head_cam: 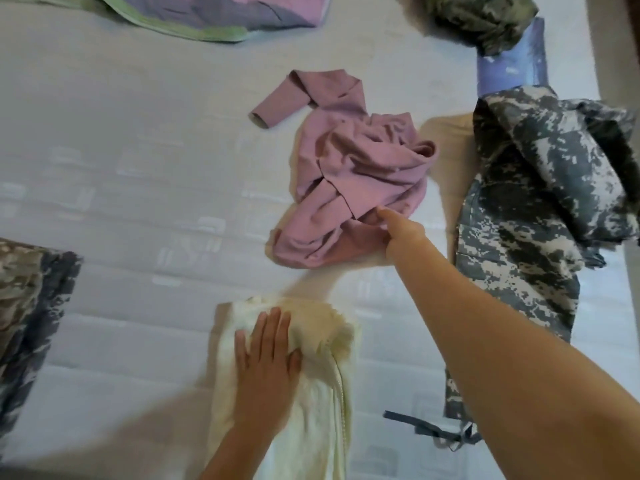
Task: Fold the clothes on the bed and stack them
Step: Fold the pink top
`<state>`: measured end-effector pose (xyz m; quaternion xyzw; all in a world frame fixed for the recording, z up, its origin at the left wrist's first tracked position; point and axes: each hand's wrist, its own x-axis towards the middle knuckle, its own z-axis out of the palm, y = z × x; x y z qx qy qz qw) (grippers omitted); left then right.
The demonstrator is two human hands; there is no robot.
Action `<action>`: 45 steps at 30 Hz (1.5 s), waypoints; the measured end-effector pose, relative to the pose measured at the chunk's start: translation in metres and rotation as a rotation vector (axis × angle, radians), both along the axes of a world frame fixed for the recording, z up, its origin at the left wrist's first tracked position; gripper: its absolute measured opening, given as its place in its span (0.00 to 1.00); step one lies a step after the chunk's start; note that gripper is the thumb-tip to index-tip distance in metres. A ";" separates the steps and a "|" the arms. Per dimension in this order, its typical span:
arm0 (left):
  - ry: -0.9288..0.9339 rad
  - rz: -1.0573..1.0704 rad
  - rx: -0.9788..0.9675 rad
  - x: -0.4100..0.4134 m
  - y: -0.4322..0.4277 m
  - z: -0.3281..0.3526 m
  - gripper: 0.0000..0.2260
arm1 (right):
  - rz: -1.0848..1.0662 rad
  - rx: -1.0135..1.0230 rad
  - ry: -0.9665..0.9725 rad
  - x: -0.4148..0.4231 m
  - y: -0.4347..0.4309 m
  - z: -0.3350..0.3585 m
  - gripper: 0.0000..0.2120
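Observation:
A crumpled mauve long-sleeved top point(349, 168) lies in the middle of the white bed point(138, 188). My right hand point(398, 230) reaches out to its near edge and grips the fabric there, fingers tucked under the cloth. A folded cream garment point(322, 362) lies close to me. My left hand point(266, 358) rests flat on it with straight fingers.
Grey camouflage trousers point(540, 216) sprawl along the right side, a cord point(433, 431) trailing near my right arm. More camouflage clothing sits at the left edge point(31, 327) and top right point(485, 19). A purple-and-green blanket point(207, 15) lies at the far edge, a blue item point(509, 64) behind the trousers.

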<state>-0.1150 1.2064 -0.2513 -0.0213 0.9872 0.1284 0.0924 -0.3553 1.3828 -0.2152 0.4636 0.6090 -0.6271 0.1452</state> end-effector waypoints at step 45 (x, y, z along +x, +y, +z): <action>-0.052 -0.478 0.854 0.011 0.028 0.632 0.14 | 0.010 0.364 0.638 0.415 0.257 0.635 0.10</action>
